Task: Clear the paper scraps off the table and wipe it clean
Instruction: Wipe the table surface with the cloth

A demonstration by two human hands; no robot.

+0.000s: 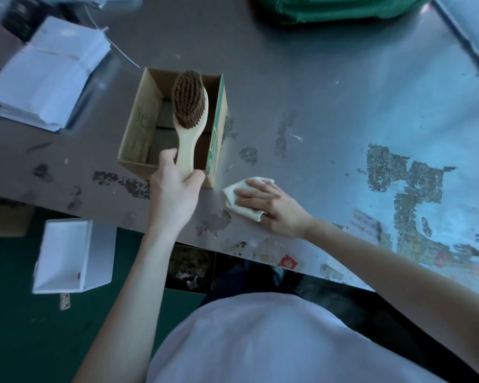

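My left hand [174,189] grips the handle of a wooden brush [190,117], bristles up, held over an open cardboard box [137,125] on the metal table [315,92]. My right hand [271,207] lies flat on a folded cream cloth [234,196], pressing it on the table near the front edge, just right of the box. A few tiny white paper scraps [296,137] lie on the worn, patchy surface to the right of the box.
A stack of white paper [44,78] sits at the far left. A green bundle [329,9] lies at the back. Below the table edge stand a white box [69,255] on the green floor and a dark bin [190,268] with scraps.
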